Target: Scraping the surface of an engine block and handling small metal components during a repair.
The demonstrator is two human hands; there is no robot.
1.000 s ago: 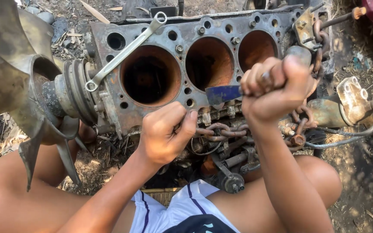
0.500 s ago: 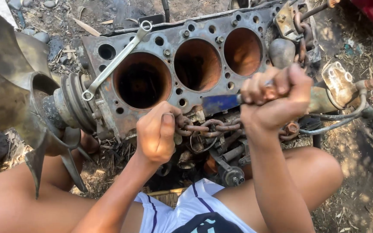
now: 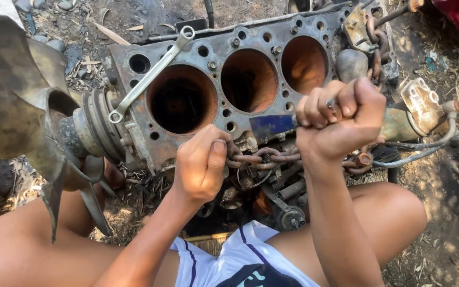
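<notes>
A rusty engine block (image 3: 224,48) with three open cylinder bores lies on the ground in front of me. My right hand (image 3: 341,119) is raised in a fist around a tool with a blue head (image 3: 272,126) that points left over the block's near edge. My left hand (image 3: 203,165) is closed on something small at the near side of the block, what it grips is hidden by the fingers. A rusty chain (image 3: 264,158) runs between my two hands.
A long combination wrench (image 3: 150,74) lies slantwise across the block's top left. A large metal fan (image 3: 22,106) and pulley are fixed at the block's left end. Hoses and brackets (image 3: 426,111) sit at the right. My bare knees flank the block on dirt and dry straw.
The view has shifted slightly, so the block sits a little higher in the frame. My right fist with the blue tool has come down slightly; my left hand stays put.
</notes>
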